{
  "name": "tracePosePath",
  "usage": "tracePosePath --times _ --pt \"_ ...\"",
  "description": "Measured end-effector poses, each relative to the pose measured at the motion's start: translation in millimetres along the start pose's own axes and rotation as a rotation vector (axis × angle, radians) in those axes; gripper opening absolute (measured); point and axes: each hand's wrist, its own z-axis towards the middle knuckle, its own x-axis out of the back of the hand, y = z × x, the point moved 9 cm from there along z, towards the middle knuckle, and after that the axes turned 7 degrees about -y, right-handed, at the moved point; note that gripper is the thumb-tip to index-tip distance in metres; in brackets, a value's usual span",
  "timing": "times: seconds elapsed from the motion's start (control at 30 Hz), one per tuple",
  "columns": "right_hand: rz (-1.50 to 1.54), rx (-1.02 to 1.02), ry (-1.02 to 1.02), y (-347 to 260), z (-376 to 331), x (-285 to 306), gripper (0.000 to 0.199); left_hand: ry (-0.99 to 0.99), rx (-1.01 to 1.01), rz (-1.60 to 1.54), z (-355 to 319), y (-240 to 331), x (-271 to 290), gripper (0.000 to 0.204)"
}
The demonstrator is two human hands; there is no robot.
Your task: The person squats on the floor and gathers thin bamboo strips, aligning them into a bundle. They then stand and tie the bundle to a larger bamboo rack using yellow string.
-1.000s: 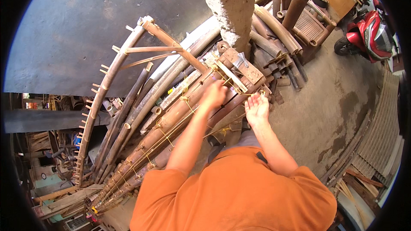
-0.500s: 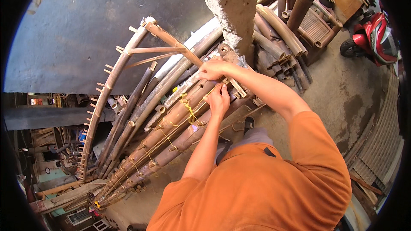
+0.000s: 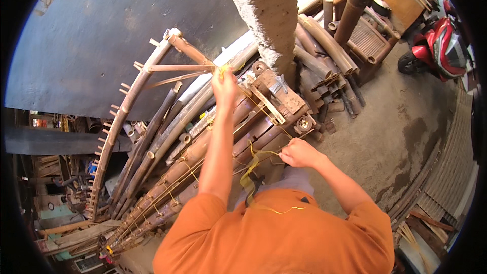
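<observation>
My left hand (image 3: 223,85) is raised beside the end of a bamboo crossbar (image 3: 188,50), its fingers closed on a bunch of yellow cord. Lower and to the right, my right hand (image 3: 299,153) is a fist around another part of the yellow cord (image 3: 249,178). A thin stretch runs taut between the hands, and a loose, ribbon-like tail dangles in front of my orange shirt. The crossbar joins a curved bamboo pole (image 3: 122,111) studded with short pegs. Under my left forearm lie long bamboo tubes (image 3: 175,172) tied with cord.
A rough concrete pillar (image 3: 271,15) rises behind the bench end, where a wooden block (image 3: 289,94) sits. Cut bamboo (image 3: 327,45) is stacked to the right of the pillar. Farther right stands a red motorbike (image 3: 441,48). A dark blue-grey wall (image 3: 127,30) fills the far left.
Both hands have parted from the bamboo tubes. The left rose toward the crossbar with cord; the right swung down and right, drawing the cord out. The yellow bundle left the tubes.
</observation>
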Motion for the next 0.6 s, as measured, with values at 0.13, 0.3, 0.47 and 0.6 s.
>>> tracePosePath --times 0.13,0.3,0.47,0.6 --pt "-0.18 -0.179 -0.002 13 -25 -25 0.032 -0.001 0.118 0.797 24 -99 25 0.025" --pt "-0.299 -0.528 0.124 3 -51 -59 0.021 -0.18 0.029 0.512 -12 -54 84 0.035" --pt "0.673 -0.102 -0.09 -147 50 -209 0.03 0.081 -0.102 0.914 -143 9 257 0.029" --pt "2.099 -0.372 0.085 -203 100 -286 0.033 -0.455 0.333 0.96 -248 -82 321 0.028"
